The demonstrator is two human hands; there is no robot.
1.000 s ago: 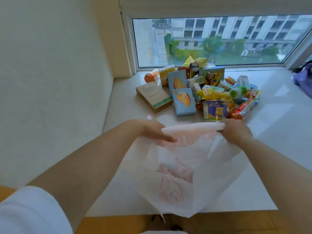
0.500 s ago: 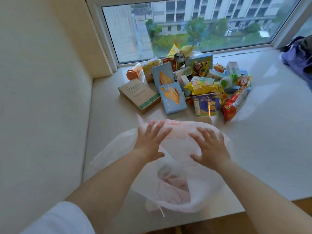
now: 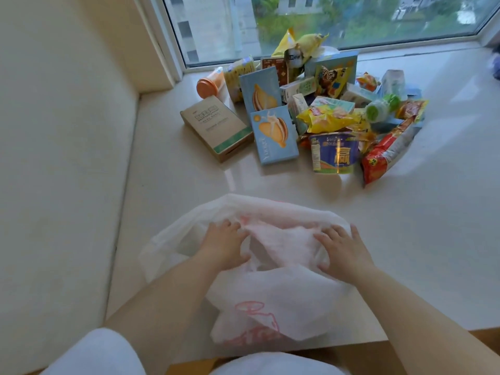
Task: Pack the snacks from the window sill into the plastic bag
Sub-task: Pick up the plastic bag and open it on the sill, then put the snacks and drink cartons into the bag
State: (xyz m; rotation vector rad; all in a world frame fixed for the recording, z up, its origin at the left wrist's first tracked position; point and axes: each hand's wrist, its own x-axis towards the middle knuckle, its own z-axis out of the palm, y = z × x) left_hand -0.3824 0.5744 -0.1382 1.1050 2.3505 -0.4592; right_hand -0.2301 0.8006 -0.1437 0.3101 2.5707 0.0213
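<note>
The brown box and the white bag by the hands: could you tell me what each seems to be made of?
Brown box: apparently matt cardboard, with flat panels, sharp folded edges and a kraft colour. White bag: thin, translucent plastic film, crinkled and slightly glossy, with red print showing through.

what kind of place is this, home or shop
Most likely a home, perhaps an upper-floor flat: a wide stone window sill under a big window looking down on greenery, with a loose heap of snacks on it.
</note>
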